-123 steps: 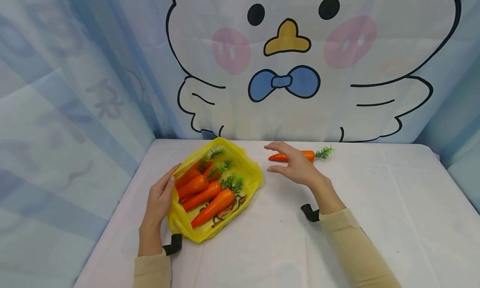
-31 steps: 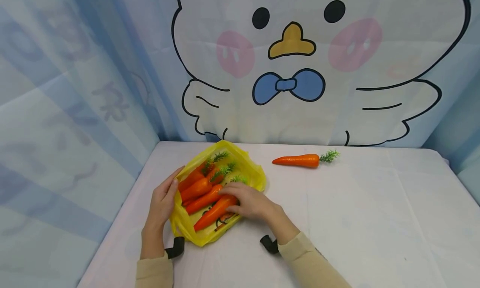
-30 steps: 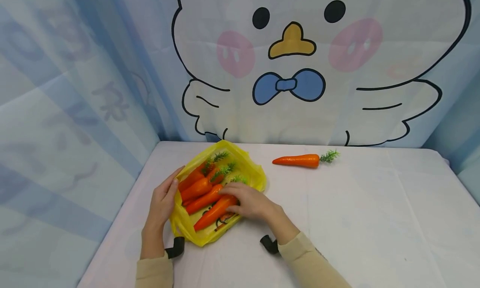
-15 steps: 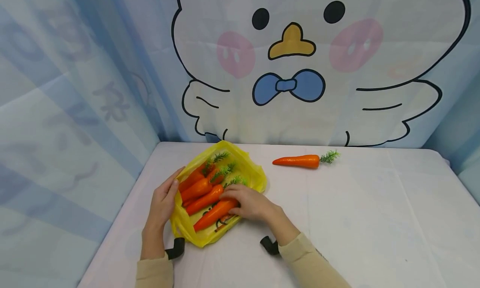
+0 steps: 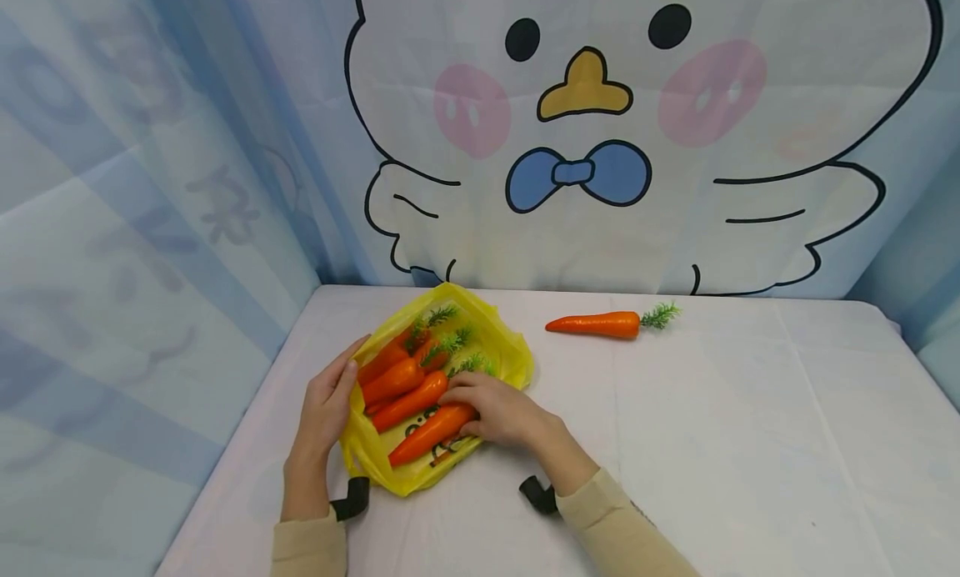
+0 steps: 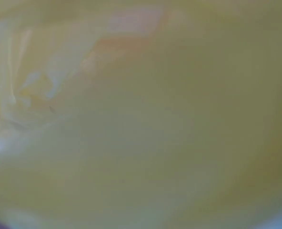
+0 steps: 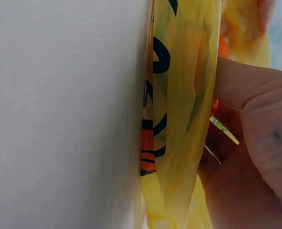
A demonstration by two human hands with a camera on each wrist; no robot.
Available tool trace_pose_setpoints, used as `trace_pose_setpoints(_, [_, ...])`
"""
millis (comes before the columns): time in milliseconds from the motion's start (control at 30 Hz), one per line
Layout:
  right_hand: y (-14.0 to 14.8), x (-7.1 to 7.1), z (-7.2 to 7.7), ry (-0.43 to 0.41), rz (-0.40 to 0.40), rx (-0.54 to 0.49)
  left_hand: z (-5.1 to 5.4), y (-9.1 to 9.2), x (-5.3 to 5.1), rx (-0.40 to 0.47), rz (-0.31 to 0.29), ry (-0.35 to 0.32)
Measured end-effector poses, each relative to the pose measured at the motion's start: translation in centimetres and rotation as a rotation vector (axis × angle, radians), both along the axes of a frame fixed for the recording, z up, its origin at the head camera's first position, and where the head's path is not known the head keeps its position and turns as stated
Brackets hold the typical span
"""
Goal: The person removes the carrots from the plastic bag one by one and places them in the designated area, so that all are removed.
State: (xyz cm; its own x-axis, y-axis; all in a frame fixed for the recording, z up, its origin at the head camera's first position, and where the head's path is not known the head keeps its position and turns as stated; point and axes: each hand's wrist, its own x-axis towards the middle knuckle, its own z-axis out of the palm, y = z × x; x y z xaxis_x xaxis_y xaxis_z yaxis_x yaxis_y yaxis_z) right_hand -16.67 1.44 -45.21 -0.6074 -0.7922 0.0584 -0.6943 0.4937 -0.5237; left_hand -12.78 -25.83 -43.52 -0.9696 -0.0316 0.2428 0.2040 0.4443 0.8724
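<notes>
A yellow plastic bag (image 5: 510, 352) lies with its mouth spread on the table, several orange toy carrots (image 5: 397, 378) with green tops inside it. My left hand (image 5: 322, 398) holds the bag's left edge, thumb on the rim. The right hand (image 5: 502, 410) reaches into the bag from the right and grips the thick end of the front carrot (image 5: 427, 438), whose green top is hidden by the hand. In the right wrist view the thumb (image 7: 231, 83) is over the bag's rim beside orange. Yellow blur of the bag (image 6: 131, 133) fills the left wrist view.
A single carrot (image 5: 596, 324) lies on the white tablecloth (image 5: 712, 435) toward the back, right of the bag, its green top pointing right. Behind the table hangs a curtain (image 5: 577, 243) with a cartoon print; another curtain (image 5: 150, 310) borders the left side.
Since the oldest frame my right hand has moved left from the lone carrot into the bag. Over the last second the front carrot has shifted slightly away from its neighbour. The left hand keeps its place.
</notes>
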Motion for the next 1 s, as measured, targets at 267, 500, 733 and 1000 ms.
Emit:
trace_pose_setpoints(267, [-0.01, 0.04, -0.19, -0.011, -0.004, 0.014, 0.19, 0.06, 0.04, 0.0, 0.0, -0.015])
trace_pose_setpoints(500, [0.11, -0.05, -0.16, -0.019, 0.018, -0.007, 0.16, 0.08, 0.12, 0.009, -0.001, -0.01])
trace_pose_setpoints(733, [0.16, -0.04, -0.03, -0.013, 0.015, -0.022, -0.08, 0.02, 0.07, 0.006, 0.005, -0.028])
trace_pose_setpoints(1000, [0.26, 0.0, 0.33, -0.025, -0.001, -0.051, -0.13, 0.01, -0.05, 0.001, 0.012, -0.025])
